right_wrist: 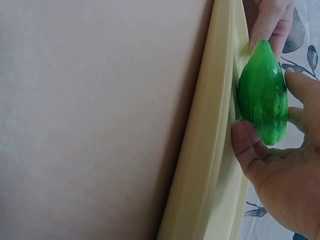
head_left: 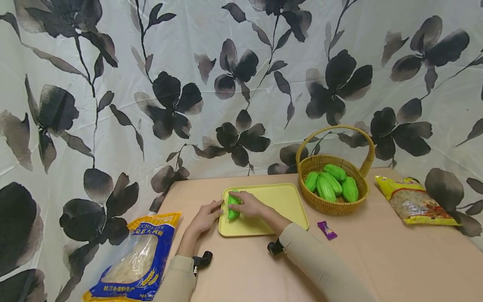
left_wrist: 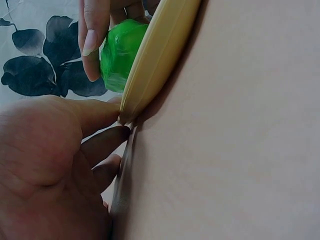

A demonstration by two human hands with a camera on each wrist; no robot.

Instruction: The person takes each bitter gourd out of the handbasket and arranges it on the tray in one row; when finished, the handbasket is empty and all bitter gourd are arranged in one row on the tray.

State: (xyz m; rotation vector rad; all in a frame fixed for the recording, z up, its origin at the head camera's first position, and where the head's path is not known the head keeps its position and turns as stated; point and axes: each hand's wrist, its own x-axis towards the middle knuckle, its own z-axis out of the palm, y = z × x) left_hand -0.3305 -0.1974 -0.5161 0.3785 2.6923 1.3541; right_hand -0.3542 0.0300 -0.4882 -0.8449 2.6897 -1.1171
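Note:
A bumpy green bitter gourd point(head_left: 233, 205) with a pointed tip lies lengthwise at the left end of the yellow tray point(head_left: 271, 209). My right hand point(head_left: 250, 204) holds it from the right, thumb on the near side and fingers round the far side; the right wrist view shows the gourd point(right_wrist: 264, 95) between thumb and fingers. At the tray's left rim, my left hand point(head_left: 205, 217) pinches the edge. In the left wrist view its thumb is at the top of the rim point(left_wrist: 150, 75) and its fingertips are at the underside.
A wicker basket point(head_left: 332, 206) with a tall handle holds several green gourds point(head_left: 326, 188) behind the tray's right end. A small purple packet point(head_left: 327, 230) lies in front of it. Blue noodle bag point(head_left: 136, 260) at left, yellow food bag point(head_left: 415, 201) at right. Floral cloth point(head_left: 234, 138) hangs behind.

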